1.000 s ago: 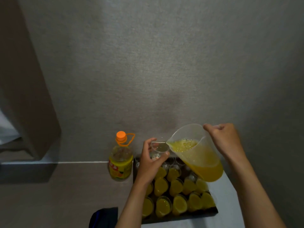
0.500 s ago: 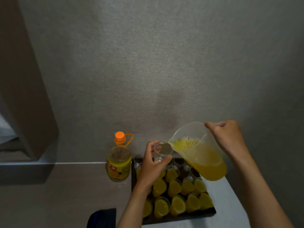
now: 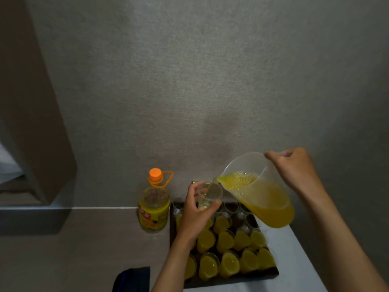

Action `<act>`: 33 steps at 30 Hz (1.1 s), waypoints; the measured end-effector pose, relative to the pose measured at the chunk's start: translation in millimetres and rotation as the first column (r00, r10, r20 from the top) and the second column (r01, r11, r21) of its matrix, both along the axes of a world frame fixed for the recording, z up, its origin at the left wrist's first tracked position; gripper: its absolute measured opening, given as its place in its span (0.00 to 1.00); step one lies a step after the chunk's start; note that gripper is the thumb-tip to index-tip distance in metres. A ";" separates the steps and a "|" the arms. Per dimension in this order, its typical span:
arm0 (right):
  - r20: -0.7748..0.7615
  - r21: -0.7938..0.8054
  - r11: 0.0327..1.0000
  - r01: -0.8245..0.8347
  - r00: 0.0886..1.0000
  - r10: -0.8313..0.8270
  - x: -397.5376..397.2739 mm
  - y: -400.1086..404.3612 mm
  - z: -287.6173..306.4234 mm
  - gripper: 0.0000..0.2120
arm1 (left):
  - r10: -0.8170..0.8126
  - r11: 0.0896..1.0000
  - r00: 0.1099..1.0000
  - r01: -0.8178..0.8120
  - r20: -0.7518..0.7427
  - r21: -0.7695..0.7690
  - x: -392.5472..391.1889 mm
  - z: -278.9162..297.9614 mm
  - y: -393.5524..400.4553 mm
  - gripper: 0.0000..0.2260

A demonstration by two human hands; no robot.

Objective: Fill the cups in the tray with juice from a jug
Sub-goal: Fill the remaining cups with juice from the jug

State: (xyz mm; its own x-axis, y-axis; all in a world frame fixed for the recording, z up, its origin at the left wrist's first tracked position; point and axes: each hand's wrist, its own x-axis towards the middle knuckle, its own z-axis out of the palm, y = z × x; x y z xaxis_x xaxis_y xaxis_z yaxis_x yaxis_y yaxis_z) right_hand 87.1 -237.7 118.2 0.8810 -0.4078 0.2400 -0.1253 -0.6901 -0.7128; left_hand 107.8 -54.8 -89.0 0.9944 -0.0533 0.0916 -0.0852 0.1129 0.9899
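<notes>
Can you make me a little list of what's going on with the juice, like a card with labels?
left hand: holds a clear cup above the tray
right hand: grips the tilted jug
juice: running from the jug's spout into the held cup
near rows of cups: full of juice
far row: empty, as far as shows
bottle: left of the tray, orange cap on

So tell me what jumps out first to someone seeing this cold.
The clear jug of bright orange juice, tilted in the right hand, pours into a clear cup that the left hand holds above the tray. Below, rows of filled cups glow yellow. An orange-capped bottle stands left of the tray.
</notes>
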 end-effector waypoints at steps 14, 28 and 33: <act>0.002 -0.027 1.000 -0.001 1.000 0.001 6.8 5.8 13.7 0.24 | 0.047 0.999 0.999 -0.047 -0.020 -0.017 2.8 -8.3 5.2 0.25; 0.007 -0.036 0.999 -0.041 0.999 0.042 10.8 15.7 18.8 0.23 | 0.069 0.997 0.997 -0.069 -0.021 -0.017 4.1 -13.8 11.2 0.26; 0.019 -0.041 0.997 -0.061 0.998 0.061 12.5 17.2 20.4 0.23 | 0.082 0.996 0.997 -0.082 0.011 -0.029 4.7 -12.7 11.8 0.25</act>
State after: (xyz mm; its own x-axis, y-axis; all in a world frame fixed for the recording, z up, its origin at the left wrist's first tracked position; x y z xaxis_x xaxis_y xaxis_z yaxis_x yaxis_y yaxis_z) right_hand 99.6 -220.5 138.6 0.8987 -0.3431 0.2732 -0.0679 -0.7242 -0.6862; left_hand 112.5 -43.0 -101.7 0.9941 0.0309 0.1044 -0.1076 0.1330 0.9853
